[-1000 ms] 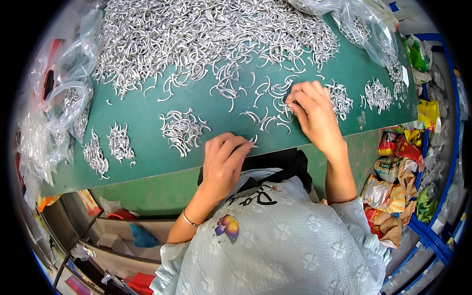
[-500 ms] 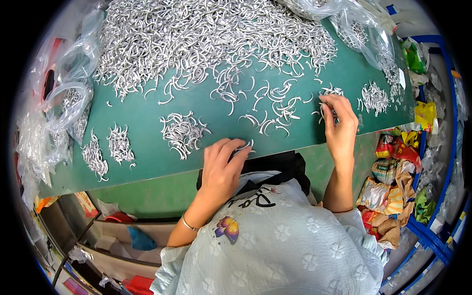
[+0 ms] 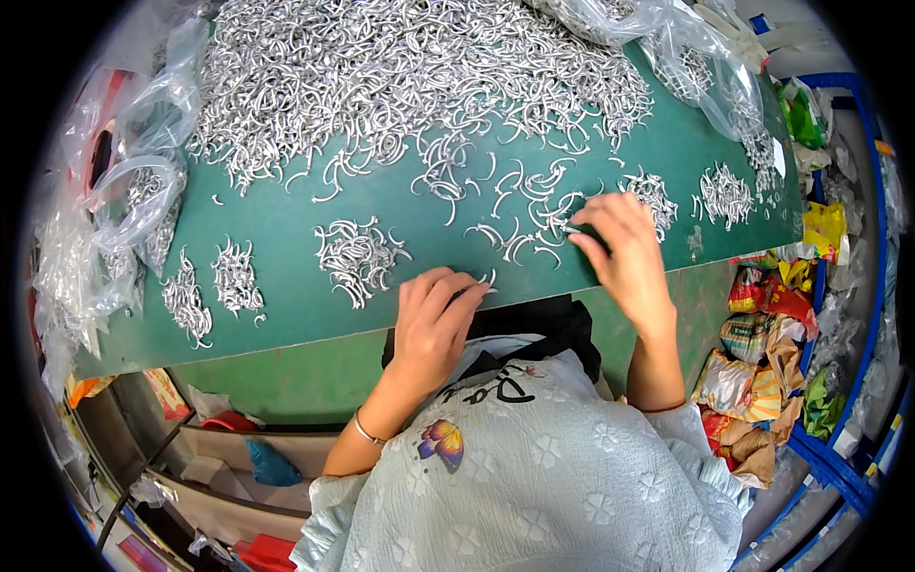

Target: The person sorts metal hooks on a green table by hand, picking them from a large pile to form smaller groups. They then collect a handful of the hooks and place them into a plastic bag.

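My left hand (image 3: 434, 315) rests at the table's near edge, its fingers curled together. A silvery curved metal piece (image 3: 490, 279) sticks out at its fingertips; anything further under the fingers is hidden. Over the loose curved pieces (image 3: 516, 238) in the middle, my right hand (image 3: 624, 257) pinches a small silvery metal piece (image 3: 571, 229) between thumb and forefinger. Just beyond the right hand lies a small pile of curved pieces (image 3: 653, 202). Another small pile (image 3: 355, 259) sits left of my left hand.
A large heap of similar pieces (image 3: 410, 76) covers the far part of the green table (image 3: 267, 214). Two small piles lie at the left, one more pile (image 3: 726, 195) at the right. Clear plastic bags (image 3: 152, 124) stand along the left edge. Colourful packages (image 3: 753, 343) fill a blue rack (image 3: 834, 458).
My right hand has moved left from the small pile toward the loose pieces, uncovering that pile. The left hand stays nearly in place.
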Action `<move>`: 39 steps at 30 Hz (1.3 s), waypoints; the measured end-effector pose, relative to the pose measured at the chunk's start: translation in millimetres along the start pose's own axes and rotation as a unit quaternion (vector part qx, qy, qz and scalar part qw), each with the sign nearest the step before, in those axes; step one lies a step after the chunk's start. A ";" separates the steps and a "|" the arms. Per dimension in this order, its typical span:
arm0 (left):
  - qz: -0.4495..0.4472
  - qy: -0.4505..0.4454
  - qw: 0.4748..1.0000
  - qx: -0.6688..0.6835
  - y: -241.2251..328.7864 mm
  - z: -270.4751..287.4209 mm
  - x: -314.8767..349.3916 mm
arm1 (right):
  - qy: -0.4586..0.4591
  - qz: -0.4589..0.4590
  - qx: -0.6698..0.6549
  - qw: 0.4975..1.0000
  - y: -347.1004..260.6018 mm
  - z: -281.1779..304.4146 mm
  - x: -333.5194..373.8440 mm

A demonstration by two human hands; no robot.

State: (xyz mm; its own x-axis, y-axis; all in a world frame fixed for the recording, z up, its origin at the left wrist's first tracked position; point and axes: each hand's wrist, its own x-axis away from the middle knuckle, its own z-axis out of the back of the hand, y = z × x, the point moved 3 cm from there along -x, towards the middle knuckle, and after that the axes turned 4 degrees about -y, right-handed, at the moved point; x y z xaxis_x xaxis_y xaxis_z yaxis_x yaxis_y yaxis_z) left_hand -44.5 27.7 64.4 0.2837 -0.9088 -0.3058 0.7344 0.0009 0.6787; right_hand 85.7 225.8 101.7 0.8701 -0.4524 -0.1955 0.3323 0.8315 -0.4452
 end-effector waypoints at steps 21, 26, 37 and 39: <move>0.003 0.006 1.000 0.001 0.7 0.2 -1.9 | 0.055 -0.095 0.110 0.988 15.0 -9.9 -9.8; 0.007 0.007 1.000 0.005 -0.3 0.0 -2.1 | 0.046 -0.058 -0.003 0.997 3.2 -16.3 -11.3; 0.004 0.020 1.000 0.011 1.5 2.1 -2.8 | 0.060 -0.019 0.047 0.997 9.8 -23.8 -32.9; 0.008 0.019 1.000 0.009 2.0 3.0 -3.3 | 0.007 -0.027 0.033 0.999 4.1 -21.3 -25.7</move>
State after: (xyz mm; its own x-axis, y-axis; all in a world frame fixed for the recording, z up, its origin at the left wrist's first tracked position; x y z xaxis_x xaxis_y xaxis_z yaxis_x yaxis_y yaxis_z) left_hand -45.8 29.4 68.7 0.3193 -0.8919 -0.3202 0.7179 0.0071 0.6961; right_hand 56.9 234.0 86.3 0.8452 -0.5013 -0.1854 0.4021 0.8249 -0.3973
